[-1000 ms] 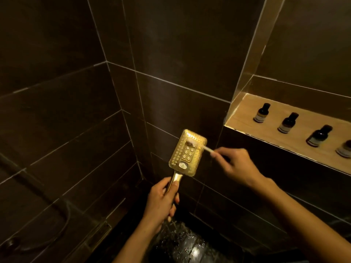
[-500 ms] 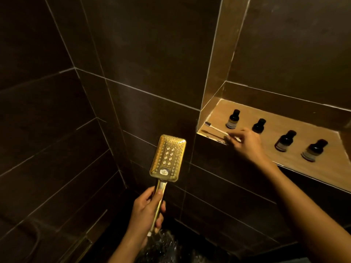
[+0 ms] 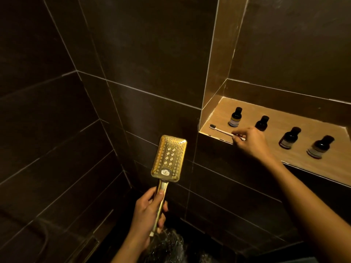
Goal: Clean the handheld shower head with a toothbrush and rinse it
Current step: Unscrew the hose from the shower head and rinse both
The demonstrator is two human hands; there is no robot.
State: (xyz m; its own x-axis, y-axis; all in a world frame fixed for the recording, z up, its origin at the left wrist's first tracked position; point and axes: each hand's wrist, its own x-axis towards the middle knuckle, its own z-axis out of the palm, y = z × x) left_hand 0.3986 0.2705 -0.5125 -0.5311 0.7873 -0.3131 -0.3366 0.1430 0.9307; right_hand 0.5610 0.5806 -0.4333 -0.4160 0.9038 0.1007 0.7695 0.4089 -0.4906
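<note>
The shower head (image 3: 169,158) is gripped by the left hand (image 3: 148,215), the toothbrush (image 3: 221,130) pinched on the right-side shelf (image 3: 275,120) by the right hand (image 3: 250,141) (scrubbing seemingly done, rinsing outstanding).

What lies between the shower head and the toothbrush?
Nothing: in the head view, only wall tile and the niche edge separate the shower head from the toothbrush.

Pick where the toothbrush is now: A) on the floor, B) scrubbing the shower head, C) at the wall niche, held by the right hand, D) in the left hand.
C: the right hand pinches the toothbrush at the niche shelf, away from the shower head.
</note>
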